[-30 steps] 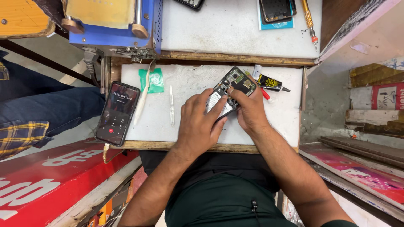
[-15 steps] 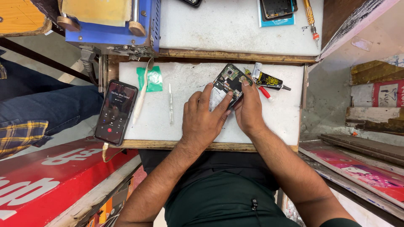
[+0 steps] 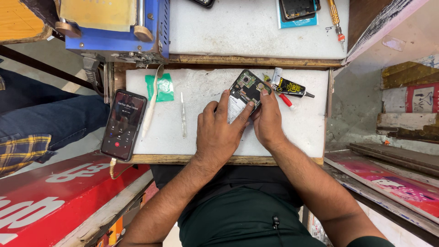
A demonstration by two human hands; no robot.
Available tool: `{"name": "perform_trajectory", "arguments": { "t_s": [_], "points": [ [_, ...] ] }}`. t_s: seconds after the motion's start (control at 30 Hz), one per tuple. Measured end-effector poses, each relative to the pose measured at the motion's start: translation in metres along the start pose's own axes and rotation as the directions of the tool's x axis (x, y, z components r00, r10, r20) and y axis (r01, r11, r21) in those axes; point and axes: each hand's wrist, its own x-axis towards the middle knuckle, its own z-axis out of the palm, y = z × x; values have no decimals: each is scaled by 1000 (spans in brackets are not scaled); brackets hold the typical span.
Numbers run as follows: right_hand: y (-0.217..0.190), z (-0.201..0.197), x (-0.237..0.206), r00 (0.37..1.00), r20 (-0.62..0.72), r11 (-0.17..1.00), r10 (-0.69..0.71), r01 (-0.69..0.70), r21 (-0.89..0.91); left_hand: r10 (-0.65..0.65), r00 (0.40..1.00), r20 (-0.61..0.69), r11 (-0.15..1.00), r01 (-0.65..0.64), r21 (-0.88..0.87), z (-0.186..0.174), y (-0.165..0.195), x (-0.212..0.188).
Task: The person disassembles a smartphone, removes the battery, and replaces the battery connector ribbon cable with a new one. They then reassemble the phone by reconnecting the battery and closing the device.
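Two hands [image 3: 219,137] [image 3: 267,121], four phones [image 3: 244,91] [image 3: 123,124] [image 3: 299,8] [image 3: 203,2], one glue tube [image 3: 292,88].

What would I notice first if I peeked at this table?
Right in the middle, the left hand and right hand both press on an opened phone with its back off, so its insides show. At the left edge of the white work mat lies a second phone with its screen lit. Just right of the opened phone sits a small black glue tube.

Left hand [image 3: 218,132] and right hand [image 3: 268,120] hold an opened phone [image 3: 245,91] (circuitry exposed).
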Motion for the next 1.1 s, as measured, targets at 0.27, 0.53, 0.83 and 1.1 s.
{"name": "perform_trajectory", "arguments": {
  "t_s": [0.27,0.53,0.83,1.1],
  "points": [
    [11,-6,-3,996,51,995,-73,76,-58,-37,997,66,999,36,9,-12,7,3],
    [16,-9,-2,995,62,995,-73,78,-70,-59,997,45,998,60,-15,-12,9,4],
    [16,-7,-3,994,79,993,-74,80,-82,-55,998,36,998,55,4,-8,10,0],
    [14,-7,-1,997,65,999,-31,32,-6,-26,999,-39,999,25,-40,-9,4,-3]
  ]
}}
